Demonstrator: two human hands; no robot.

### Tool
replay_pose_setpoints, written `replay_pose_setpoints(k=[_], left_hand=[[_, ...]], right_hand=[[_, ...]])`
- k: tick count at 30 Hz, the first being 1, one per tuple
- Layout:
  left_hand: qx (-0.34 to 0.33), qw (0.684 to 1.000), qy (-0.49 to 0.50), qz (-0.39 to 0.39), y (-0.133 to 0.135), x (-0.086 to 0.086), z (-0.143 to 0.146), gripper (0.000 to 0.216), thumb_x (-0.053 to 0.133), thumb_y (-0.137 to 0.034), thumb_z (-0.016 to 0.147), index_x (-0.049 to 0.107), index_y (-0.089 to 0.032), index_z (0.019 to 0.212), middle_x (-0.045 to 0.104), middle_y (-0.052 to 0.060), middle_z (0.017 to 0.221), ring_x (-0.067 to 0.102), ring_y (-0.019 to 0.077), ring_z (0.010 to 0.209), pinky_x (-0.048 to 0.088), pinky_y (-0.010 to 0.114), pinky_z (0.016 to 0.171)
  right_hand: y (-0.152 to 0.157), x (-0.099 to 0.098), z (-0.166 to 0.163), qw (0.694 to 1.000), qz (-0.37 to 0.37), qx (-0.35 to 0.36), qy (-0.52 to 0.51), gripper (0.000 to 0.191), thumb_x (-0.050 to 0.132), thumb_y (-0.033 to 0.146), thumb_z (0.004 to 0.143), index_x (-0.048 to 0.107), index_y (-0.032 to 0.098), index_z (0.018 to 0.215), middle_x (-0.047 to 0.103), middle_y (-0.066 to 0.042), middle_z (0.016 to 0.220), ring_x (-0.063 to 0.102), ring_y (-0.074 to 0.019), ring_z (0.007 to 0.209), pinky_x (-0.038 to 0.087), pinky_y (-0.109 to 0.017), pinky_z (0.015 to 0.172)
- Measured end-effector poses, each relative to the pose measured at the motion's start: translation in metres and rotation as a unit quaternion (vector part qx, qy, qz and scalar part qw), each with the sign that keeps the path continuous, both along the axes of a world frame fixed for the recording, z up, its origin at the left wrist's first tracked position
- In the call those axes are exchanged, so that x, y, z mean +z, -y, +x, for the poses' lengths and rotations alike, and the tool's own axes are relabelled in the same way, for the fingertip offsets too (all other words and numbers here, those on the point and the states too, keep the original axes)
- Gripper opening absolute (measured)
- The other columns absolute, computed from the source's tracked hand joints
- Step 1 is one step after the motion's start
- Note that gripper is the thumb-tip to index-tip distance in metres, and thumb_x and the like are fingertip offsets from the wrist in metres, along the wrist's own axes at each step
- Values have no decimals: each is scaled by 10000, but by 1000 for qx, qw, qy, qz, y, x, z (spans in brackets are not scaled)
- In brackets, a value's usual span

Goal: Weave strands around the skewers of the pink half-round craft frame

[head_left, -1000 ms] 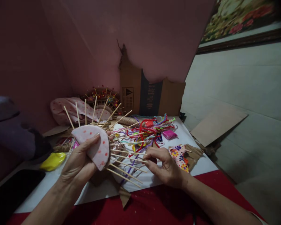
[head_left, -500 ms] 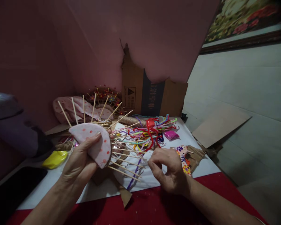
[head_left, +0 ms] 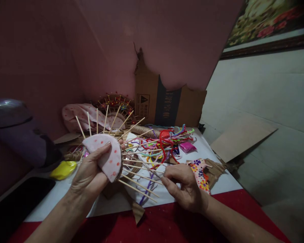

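Note:
My left hand grips a half-round piece covered in pale pink cloth with red dots, thumb on its face and fingers behind. Thin wooden sticks fan out from its curved edge, upward and to the right. My right hand is closed in a pinch at the tips of the right-hand sticks. A thin dark line runs by its fingertips; whether they hold a thread or a stick end I cannot make out.
Coloured pipe cleaners and a twine roll lie behind. A yellow packet and black phone-like slab are left, a pink packet and flowered piece right. Torn cardboard stands against the wall.
The whole view has shifted slightly, moving things rightward. The cloth-covered piece has tilted a little in my left hand. My right hand stays pinched near the stick tips.

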State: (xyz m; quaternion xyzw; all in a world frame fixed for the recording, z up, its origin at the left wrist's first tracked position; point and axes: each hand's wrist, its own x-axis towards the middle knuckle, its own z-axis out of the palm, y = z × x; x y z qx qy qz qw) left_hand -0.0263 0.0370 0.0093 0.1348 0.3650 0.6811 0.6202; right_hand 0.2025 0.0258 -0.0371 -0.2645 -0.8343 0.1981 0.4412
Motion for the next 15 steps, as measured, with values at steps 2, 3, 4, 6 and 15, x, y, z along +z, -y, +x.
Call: replay_pose_setpoints(k=[2,3,4,6,15], left_hand=[[-2,1000,9,1,-1,0,-1,205,448,-14,798,625,-105,845,722,95,684,684,183,592,578,324,588],[-3,1000,13,0,-1,0,-1,203,448,-14,797,625,-102,844,720,96,675,683,185,585,579,329,584],[-2,1000,18,-4,-1,0,-1,203,448,-13,795,625,-101,842,717,93,660,681,187,573,579,332,578],[-3,999,34,-9,0,2,0,205,448,-13,792,625,-104,841,711,84,631,678,187,554,580,330,570],[-39,994,84,-64,12,1,21,196,426,-21,789,601,-88,844,691,72,605,666,175,536,580,346,627]], right_hand=[[-3,-1,0,992,-118,25,-26,257,486,250,825,495,158,586,397,26,529,348,-83,499,266,-230,490],[-5,-2,0,981,-184,40,-42,268,499,296,824,515,153,598,404,24,534,343,-83,501,262,-226,481],[-7,-3,0,966,-245,56,-60,285,514,342,817,531,149,609,407,25,533,333,-80,495,252,-223,468],[-10,-5,0,934,-335,90,-83,328,538,420,794,550,141,622,403,31,520,305,-72,471,225,-219,445],[-6,-8,-18,957,-280,46,64,373,528,418,821,564,141,573,448,21,558,393,-85,536,331,-214,530]])
